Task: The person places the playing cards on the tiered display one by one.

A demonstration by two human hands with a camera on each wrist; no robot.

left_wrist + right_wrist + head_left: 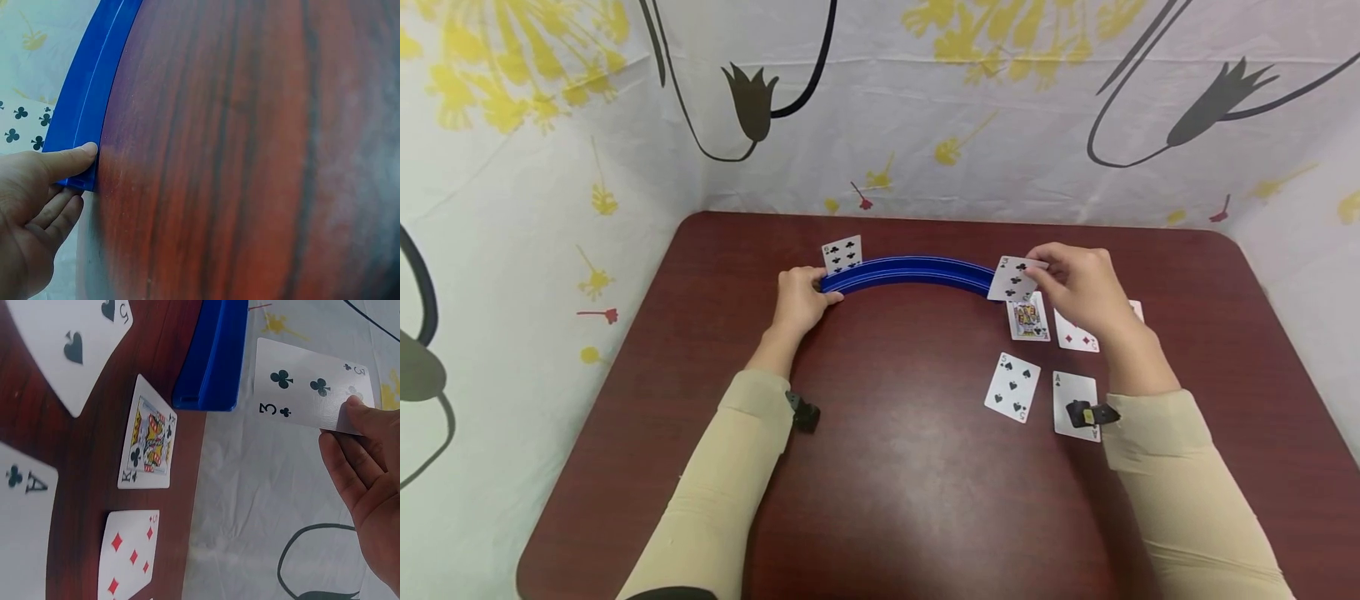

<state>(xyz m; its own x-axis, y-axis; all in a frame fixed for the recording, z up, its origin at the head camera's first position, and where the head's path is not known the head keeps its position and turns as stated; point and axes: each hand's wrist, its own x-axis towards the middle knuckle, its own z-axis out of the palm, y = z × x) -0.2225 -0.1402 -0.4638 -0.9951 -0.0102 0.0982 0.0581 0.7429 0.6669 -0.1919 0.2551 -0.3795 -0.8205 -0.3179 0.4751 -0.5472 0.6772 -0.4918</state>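
Observation:
A blue curved card holder (917, 268) lies across the far part of the table. My left hand (799, 298) pinches its left end, with the thumb (75, 161) on the front and fingers behind. Just behind that end stands a clubs card (842, 252), its lower part hidden. Between thumb and fingers, my right hand (1086, 287) holds a three of clubs (303, 387) by one edge. In the head view this card overlaps the holder's right end; in the right wrist view it appears apart from the holder.
Face up on the right lie a king of clubs (149, 440), a five of diamonds (128, 550), a five of spades (1012, 387) and an ace of clubs (25, 506). Another card (1137, 308) is mostly hidden behind my right hand. A patterned cloth (895, 125) hangs behind the table.

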